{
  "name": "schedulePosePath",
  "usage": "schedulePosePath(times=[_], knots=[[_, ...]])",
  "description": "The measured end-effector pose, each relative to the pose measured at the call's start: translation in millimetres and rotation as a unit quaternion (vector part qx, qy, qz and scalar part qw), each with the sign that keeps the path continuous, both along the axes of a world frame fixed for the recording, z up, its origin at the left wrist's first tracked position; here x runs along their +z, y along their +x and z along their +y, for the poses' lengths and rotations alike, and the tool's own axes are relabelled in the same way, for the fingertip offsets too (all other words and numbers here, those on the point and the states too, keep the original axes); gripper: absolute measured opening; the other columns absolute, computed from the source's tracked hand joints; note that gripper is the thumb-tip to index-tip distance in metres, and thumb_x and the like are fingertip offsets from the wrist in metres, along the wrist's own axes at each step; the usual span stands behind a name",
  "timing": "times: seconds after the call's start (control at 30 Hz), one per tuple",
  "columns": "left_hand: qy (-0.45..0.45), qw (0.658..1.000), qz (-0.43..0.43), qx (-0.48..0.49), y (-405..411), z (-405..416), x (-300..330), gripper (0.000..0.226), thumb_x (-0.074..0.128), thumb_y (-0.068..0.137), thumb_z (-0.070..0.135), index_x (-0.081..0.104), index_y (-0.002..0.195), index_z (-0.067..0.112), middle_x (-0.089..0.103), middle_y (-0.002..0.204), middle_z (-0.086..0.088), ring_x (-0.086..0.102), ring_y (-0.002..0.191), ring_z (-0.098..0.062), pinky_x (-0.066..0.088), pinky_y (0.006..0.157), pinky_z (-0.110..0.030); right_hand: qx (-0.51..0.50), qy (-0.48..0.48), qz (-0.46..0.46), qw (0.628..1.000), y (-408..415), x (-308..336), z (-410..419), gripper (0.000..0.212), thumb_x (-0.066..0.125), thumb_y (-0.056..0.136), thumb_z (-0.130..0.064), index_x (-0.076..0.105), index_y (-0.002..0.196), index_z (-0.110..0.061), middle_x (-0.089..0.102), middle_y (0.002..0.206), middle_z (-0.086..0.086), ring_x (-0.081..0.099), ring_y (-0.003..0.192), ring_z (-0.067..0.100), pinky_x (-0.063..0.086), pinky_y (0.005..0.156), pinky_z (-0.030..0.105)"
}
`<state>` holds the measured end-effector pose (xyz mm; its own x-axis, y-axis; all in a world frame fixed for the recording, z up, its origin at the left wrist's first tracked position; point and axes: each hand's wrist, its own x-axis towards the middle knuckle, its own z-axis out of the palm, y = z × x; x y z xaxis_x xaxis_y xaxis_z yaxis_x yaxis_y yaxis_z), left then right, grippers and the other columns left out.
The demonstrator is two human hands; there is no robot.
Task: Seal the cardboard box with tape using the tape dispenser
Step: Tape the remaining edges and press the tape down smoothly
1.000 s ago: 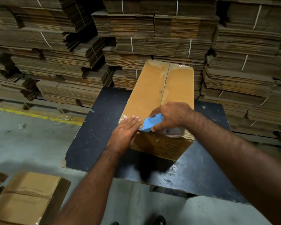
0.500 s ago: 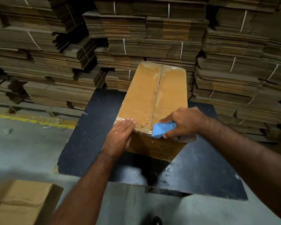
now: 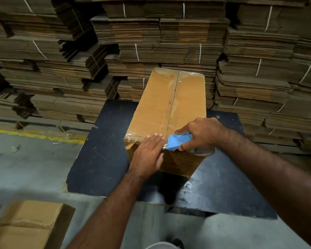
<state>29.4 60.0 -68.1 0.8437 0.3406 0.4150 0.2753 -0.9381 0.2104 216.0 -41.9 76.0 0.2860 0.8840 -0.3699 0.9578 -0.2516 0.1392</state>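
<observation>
A long brown cardboard box (image 3: 156, 105) lies on a black table (image 3: 101, 159), its top flaps closed with clear tape along the centre seam and across the near edge. My right hand (image 3: 201, 132) grips a blue tape dispenser (image 3: 178, 142) at the box's near top edge, its blade end on the seam; the tape roll (image 3: 201, 151) hangs over the front face. My left hand (image 3: 149, 153) lies flat, fingers together, on the near left corner of the box, just left of the dispenser.
Bundled stacks of flattened cartons (image 3: 160, 36) fill the wall behind the table. Another brown box (image 3: 29, 225) sits on the concrete floor at the lower left. A yellow floor line (image 3: 25, 135) runs at the left. A shoe tip (image 3: 176, 242) shows below.
The dispenser moved right along the near edge, then back left to the seam. My left hand stays pressed on the near left corner. The view shifted slightly.
</observation>
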Motion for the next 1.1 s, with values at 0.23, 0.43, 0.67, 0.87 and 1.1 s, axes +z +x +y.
schedulePosePath(times=[0.23,0.43,0.67,0.87,1.1], knots=[[0.04,0.999,-0.013,0.001,3,4,-6,0.059,0.078,0.075,0.001,0.061,0.132,0.006,0.061,0.136,-0.012,0.058,0.126,-0.027,0.04,0.11,-0.041,0.009,-0.002,0.017,1.0,4,10,-9,0.078,0.05,0.076,-0.083,0.036,0.146,-0.051,0.06,0.127,-0.009,0.054,0.113,0.016,0.043,0.072,0.035],[0.015,1.0,-0.016,0.009,4,5,-11,0.06,0.076,0.077,0.002,0.06,0.134,0.009,0.06,0.138,-0.009,0.055,0.129,-0.026,0.035,0.114,-0.04,-0.027,-0.007,0.032,0.999,26,13,-54,0.076,0.048,0.078,-0.083,0.037,0.146,-0.052,0.063,0.121,-0.011,0.052,0.102,0.01,0.048,0.074,0.035],[-0.01,1.0,0.01,-0.014,12,-14,0,0.066,0.066,0.076,0.012,0.051,0.14,0.008,0.05,0.148,-0.008,0.045,0.137,-0.024,0.029,0.119,-0.045,-0.02,0.003,0.029,0.999,26,10,-43,0.072,0.053,0.078,-0.08,0.042,0.143,-0.05,0.06,0.127,-0.011,0.052,0.115,0.015,0.04,0.075,0.034],[-0.041,0.999,0.019,-0.004,20,-20,7,0.06,0.067,0.075,0.013,0.055,0.134,0.011,0.055,0.143,-0.007,0.05,0.133,-0.023,0.028,0.119,-0.043,-0.024,0.002,0.047,0.999,30,7,-44,0.072,0.055,0.078,-0.079,0.042,0.142,-0.05,0.058,0.131,-0.012,0.049,0.119,0.015,0.04,0.075,0.035],[-0.027,0.998,-0.05,-0.011,33,-38,-2,0.044,0.071,0.084,0.009,0.063,0.127,0.009,0.064,0.133,-0.009,0.06,0.123,-0.026,0.043,0.109,-0.044,-0.005,0.002,0.044,0.999,32,7,-46,0.072,0.053,0.079,-0.079,0.041,0.143,-0.05,0.059,0.128,-0.011,0.05,0.117,0.015,0.042,0.075,0.036]])
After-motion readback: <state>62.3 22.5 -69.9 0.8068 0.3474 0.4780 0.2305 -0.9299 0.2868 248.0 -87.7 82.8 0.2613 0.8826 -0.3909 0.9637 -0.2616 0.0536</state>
